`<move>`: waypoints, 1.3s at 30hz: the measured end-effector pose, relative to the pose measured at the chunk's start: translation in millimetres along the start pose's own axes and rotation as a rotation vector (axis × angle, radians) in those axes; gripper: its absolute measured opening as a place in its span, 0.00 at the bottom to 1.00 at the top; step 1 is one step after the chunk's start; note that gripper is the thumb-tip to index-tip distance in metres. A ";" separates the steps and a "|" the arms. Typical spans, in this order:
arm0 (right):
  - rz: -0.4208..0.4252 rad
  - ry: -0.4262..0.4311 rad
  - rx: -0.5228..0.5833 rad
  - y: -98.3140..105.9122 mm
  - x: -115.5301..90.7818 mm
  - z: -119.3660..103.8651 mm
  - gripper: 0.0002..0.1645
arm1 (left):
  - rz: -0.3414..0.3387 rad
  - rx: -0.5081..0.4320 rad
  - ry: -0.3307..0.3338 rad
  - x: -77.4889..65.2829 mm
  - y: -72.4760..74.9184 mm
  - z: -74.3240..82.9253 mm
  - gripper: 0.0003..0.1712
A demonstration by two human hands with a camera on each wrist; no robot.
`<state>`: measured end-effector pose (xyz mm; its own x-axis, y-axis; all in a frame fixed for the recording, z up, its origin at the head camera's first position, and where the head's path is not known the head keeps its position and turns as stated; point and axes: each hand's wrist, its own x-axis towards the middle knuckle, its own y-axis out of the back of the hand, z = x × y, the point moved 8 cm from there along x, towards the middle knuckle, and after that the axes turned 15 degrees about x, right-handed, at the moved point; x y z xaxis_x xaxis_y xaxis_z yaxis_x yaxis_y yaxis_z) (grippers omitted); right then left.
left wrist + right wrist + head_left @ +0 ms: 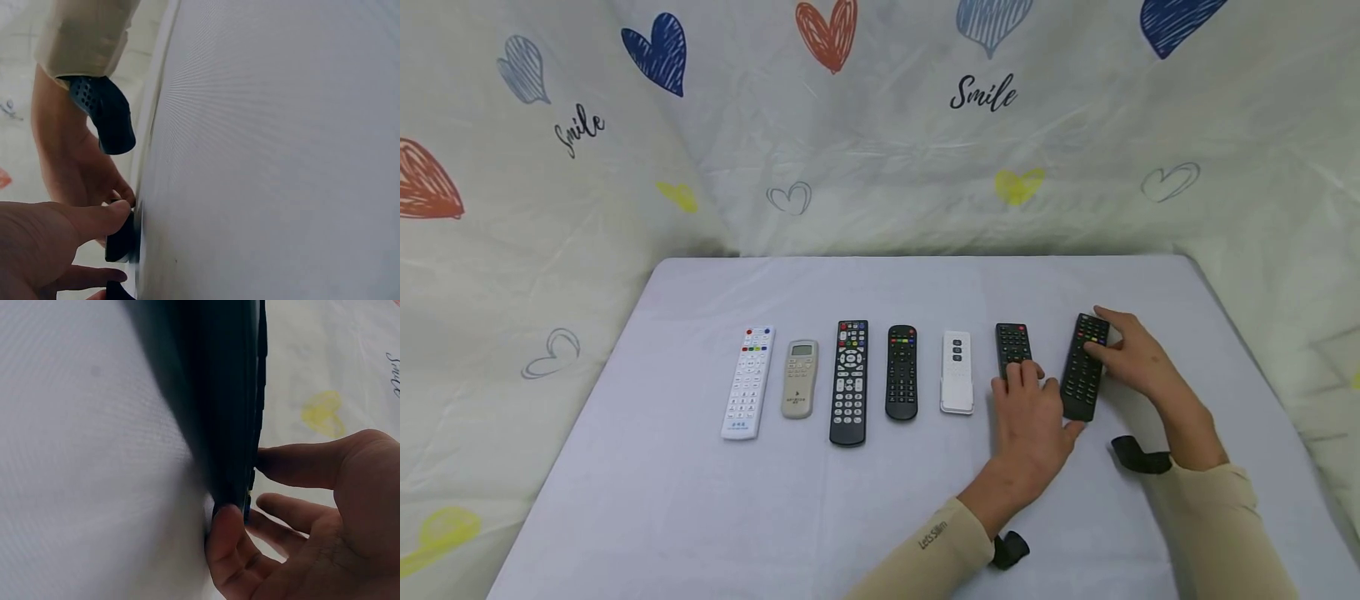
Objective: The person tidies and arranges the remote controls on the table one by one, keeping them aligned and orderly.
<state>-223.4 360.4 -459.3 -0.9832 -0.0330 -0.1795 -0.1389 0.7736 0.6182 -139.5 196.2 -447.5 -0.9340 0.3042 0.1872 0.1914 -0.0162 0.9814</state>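
At the right end of a row, a black remote control [1081,379] lies slightly tilted. My right hand [1138,358] grips its upper part, thumb on the button side and a fingertip at the top end. In the right wrist view the fingers [228,540] curl against the remote's edge. My left hand [1028,429] pinches the lower end of the same remote between thumb and index finger. Its other fingers lie over the lower half of a neighbouring smaller black remote [1013,337], hiding that part. The left wrist view shows the thumb [112,217] against the remote's end.
Leftward along the row lie a white slim remote [957,375], a black rounded one [902,375], a long black one [849,425], a beige one with a small display [800,383] and a white one [748,383]. A white cloth covers the table [700,517]; a heart-printed curtain [880,150] hangs behind.
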 end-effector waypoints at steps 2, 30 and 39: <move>-0.006 -0.009 -0.003 0.5 -0.5 1.2 0.42 | 0.003 0.011 -0.001 0.3 0.1 0.9 0.33; 0.063 0.014 0.099 6.6 -3.9 2.0 0.41 | -0.029 -0.042 0.016 -0.3 2.0 15.2 0.40; 0.047 0.061 0.129 6.0 -3.8 -2.2 0.41 | -0.116 -0.316 0.043 -3.0 -0.6 17.7 0.43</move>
<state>-220.7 363.8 -453.2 -0.9941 -0.0301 -0.1038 -0.0801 0.8501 0.5205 -131.5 212.2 -449.4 -0.9572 0.2811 0.0682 -0.0138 -0.2800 0.9599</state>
